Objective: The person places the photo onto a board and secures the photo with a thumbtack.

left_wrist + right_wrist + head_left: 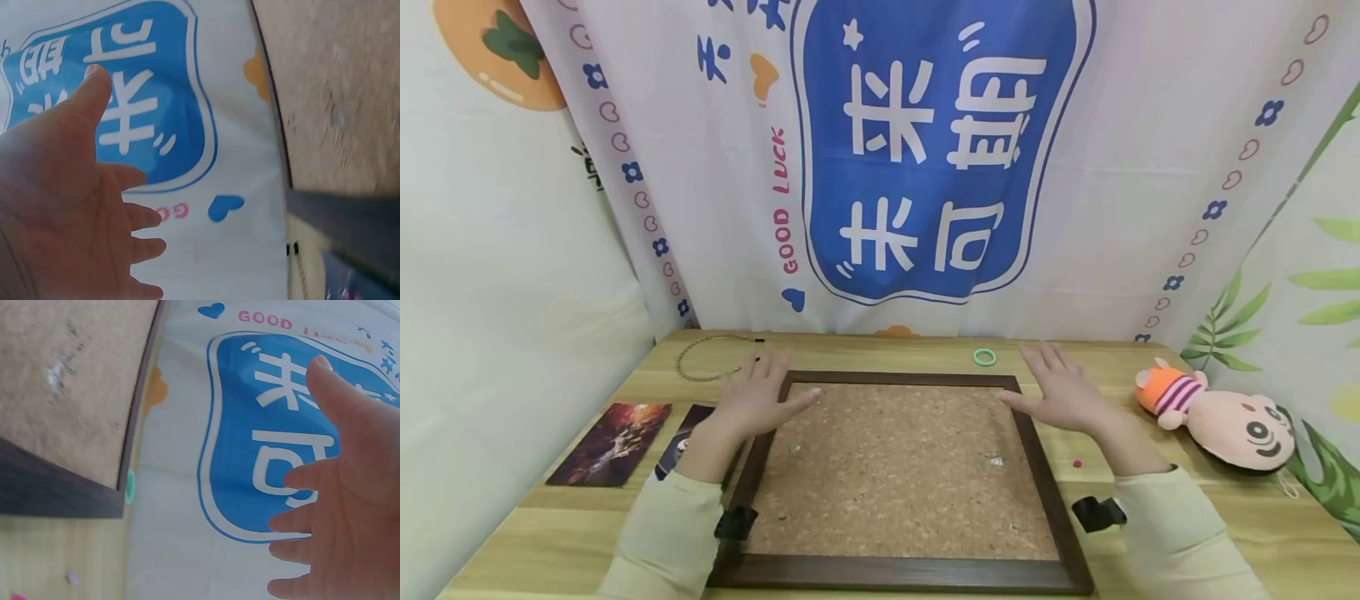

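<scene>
Item 1: cork board point(902, 475) in a dark wooden frame point(895, 573), one piece. Lies on the counter point(512, 550) directly before the person, between the forearms; the central position presumably gives both hands equal reach. Pale scuffs mark the cork.

Item 2: left hand point(756, 400). Fingers extended, thumb spread wide, nothing held. Appears raised over the frame's far left corner.

Item 3: right hand point(1060, 393). Likewise spread open and holding nothing, by the far right corner. The matching pose suggests a deliberate pause, leaving the cork uncovered.

Item 4: dark printed card point(613, 444), flat left of the board, probably set aside within easy reach.

Item 5: second dark card point(685, 437), just beside the first, partly hidden by the left forearm.

Item 6: thin cord point(679, 358), curved, at the counter's far left.

Item 7: green ring point(985, 364), just beyond the frame's far edge.

Item 8: small pink bit point(1077, 463), right of the frame; kind too small to tell.

Item 9: plush toy point(1232, 425), lying far right, seemingly out of the way.
</scene>
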{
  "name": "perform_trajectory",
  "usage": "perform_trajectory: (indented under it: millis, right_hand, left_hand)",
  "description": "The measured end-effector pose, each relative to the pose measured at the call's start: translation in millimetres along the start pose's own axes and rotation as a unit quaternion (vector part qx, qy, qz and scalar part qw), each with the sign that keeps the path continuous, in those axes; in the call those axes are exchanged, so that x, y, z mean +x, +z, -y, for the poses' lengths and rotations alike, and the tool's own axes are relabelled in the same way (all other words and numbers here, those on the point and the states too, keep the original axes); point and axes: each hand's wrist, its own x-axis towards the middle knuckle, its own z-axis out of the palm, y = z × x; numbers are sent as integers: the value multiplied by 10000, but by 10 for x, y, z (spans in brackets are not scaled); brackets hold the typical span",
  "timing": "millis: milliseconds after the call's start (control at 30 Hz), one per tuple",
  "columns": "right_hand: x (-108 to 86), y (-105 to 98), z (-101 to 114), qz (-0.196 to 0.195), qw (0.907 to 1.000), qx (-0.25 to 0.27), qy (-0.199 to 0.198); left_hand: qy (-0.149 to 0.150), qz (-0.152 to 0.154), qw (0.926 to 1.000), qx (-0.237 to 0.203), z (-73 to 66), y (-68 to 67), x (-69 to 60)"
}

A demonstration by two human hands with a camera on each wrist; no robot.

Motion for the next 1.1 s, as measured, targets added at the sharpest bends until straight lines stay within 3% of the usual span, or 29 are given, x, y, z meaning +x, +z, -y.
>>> perform_trajectory:
  millis: [133,300,467,600,733,900,1033,1100]
  right_hand:
    - [-46,-102,-43,89,9997,205,-27]
    - [-147,-125,-179,45,9985,527,-132]
    - [-261,-18,-390,-33,9962,868,-64]
    - [-332,153,-569,-26,9934,1151,25]
    - [-391,294,-742,2,9855,1689,173]
    - [-437,381,-871,-43,9682,2459,453]
    - [-460,455,-940,-90,9548,2913,584]
    - [-463,505,-968,-139,9528,2969,621]
  left_hand:
    - [-175,52,9998,-52,164,-76,-45]
    - [-348,-58,9992,-174,519,-88,-186]
    - [-623,-206,9967,-480,857,-44,-359]
    - [-740,-170,9943,-744,1052,60,-441]
    - [-815,-87,9897,-1170,1132,165,-429]
    - [-1002,45,9819,-1604,1211,262,-431]
    - [-1143,205,9822,-1478,1285,316,-453]
    - [-1235,281,9818,-1413,1315,332,-455]
